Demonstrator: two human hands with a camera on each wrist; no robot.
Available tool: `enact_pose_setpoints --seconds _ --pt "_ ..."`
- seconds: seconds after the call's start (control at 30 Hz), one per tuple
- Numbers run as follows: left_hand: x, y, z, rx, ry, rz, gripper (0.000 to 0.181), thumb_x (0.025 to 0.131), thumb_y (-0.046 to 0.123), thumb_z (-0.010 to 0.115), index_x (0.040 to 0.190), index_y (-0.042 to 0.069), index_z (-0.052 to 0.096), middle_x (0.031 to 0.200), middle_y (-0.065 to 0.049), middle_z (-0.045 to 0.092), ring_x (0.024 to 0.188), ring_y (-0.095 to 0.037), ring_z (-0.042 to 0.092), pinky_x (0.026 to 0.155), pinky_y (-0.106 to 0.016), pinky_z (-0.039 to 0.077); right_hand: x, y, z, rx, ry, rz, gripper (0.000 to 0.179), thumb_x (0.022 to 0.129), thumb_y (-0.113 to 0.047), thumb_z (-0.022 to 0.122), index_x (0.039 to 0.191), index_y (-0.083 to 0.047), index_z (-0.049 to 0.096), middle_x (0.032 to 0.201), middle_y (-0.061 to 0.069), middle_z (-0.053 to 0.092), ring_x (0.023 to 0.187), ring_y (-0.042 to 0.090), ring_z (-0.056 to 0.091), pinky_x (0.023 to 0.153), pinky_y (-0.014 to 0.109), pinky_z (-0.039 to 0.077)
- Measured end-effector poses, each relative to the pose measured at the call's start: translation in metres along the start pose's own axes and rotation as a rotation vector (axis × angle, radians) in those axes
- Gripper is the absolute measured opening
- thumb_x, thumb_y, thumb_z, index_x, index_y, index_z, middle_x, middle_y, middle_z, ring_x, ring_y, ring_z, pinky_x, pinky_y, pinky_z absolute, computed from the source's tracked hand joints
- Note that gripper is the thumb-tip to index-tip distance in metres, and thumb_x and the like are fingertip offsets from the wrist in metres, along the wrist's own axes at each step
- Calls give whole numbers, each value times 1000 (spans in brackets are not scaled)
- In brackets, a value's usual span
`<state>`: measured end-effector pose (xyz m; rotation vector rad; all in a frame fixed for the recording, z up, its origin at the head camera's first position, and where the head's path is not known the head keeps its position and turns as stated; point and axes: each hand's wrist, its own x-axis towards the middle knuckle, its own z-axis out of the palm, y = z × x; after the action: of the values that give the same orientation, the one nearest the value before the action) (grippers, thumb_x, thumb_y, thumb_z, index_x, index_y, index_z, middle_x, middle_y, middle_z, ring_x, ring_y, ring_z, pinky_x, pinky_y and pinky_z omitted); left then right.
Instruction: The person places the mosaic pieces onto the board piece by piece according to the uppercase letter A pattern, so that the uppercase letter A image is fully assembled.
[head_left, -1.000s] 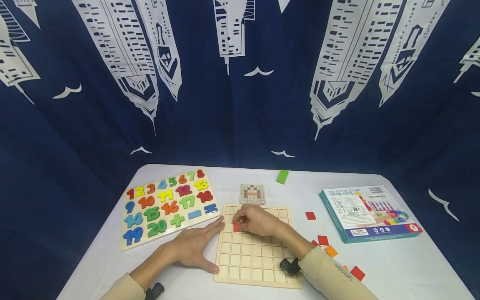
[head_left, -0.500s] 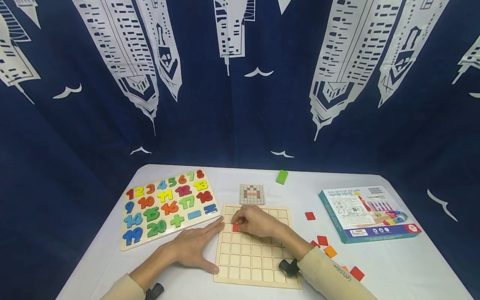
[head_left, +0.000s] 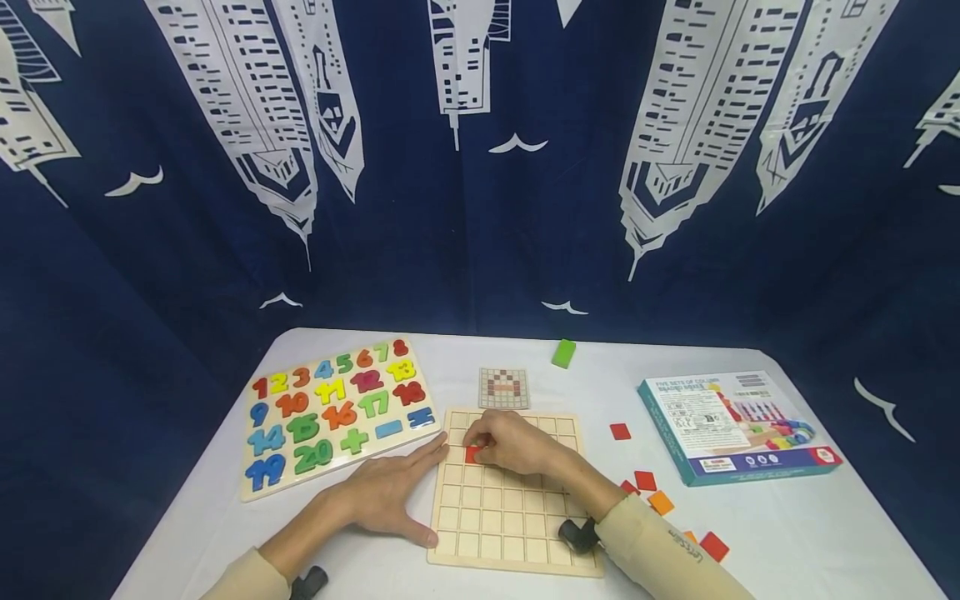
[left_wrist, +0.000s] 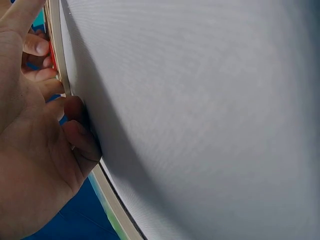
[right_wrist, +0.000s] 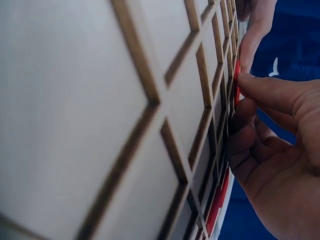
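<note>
"How far along?"
"Early, I'd judge. Toward ten o'clock on the pale wooden grid board [head_left: 517, 527], the right hand's [head_left: 517, 443] grip is nearly closed, thumb and finger pinching a flat square red tile [head_left: 471, 456]."
"Anything else down?"
"Possibly: there's another red patch [right_wrist: 218, 201] beneath that hand. Most visible cells are bare."
"Left grip?"
"The left hand [head_left: 390, 493] lies spread, holding nothing, touching the nine o'clock edge."
"What's left?"
"Loose red squares [head_left: 646, 481] and orange squares [head_left: 661, 502], off toward three and four o'clock."
</note>
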<state>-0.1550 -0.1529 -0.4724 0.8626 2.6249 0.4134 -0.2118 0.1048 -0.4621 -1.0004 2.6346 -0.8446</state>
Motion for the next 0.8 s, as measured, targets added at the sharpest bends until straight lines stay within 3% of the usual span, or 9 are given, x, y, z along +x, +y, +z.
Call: enact_pose_setpoints --seconds 0.8 --pt "0 -1 -1 10 -7 3 123 66 90 61 163 27 17 170 9 3 141 -34 43 103 -59 42 -6 0 -12 6 -16 26 15 90 -13 75 105 -16 76 83 -12 60 76 6 54 70 23 49"
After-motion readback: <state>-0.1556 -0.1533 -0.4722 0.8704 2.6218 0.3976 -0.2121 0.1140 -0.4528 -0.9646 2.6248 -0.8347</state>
